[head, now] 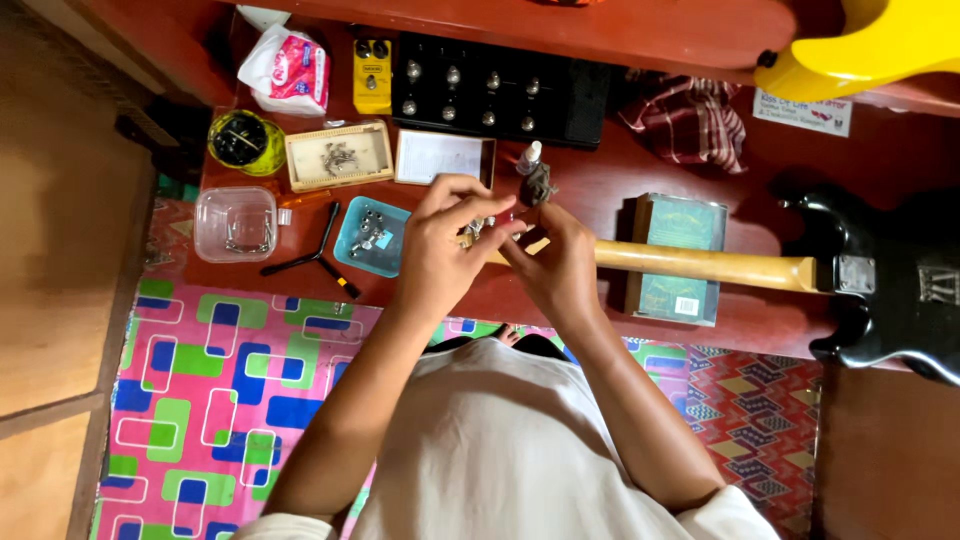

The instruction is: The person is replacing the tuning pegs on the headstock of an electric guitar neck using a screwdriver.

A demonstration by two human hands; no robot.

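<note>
On the red workbench [600, 185], I had both hands, left [440, 250] and right [555, 265], pinched closed on the tuners at the guitar neck's [700, 265] headstall end; careful fingertip alignment came next, I judged.

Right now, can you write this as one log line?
left hand: on headstock tuners | right hand: at guitar neck end | blue parts tray: beside left hand

Warm, even light; sharp focus

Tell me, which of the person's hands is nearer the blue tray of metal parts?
Left. The left hand works just right of the blue tray, almost at its edge. The right hand sits farther right, beyond the left hand, at the end of the guitar neck.
</note>
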